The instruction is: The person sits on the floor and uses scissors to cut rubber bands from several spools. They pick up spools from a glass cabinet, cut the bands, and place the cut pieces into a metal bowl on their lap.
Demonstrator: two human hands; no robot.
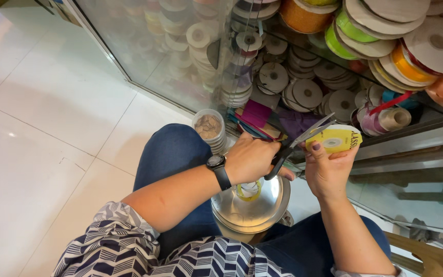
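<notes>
My left hand [252,156], with a black wristwatch [217,164] on its wrist, grips the black handles of a pair of scissors [303,137]. The silver blades are apart and point up and right at a yellow ribbon spool [336,138]. My right hand [326,172] holds that spool by its lower edge, with the blade tips touching or just over the spool's left side. Below both hands, a shiny metal bowl [262,213] rests between my knees with a loop of yellow ribbon [248,191] in it.
A glass-fronted shelf [180,61] packed with several ribbon spools of many colours fills the top right. A clear jar [208,128] of brownish bits stands by my left knee. White floor tiles [52,102] spread to the left. A wooden chair frame [426,256] sits at the bottom right.
</notes>
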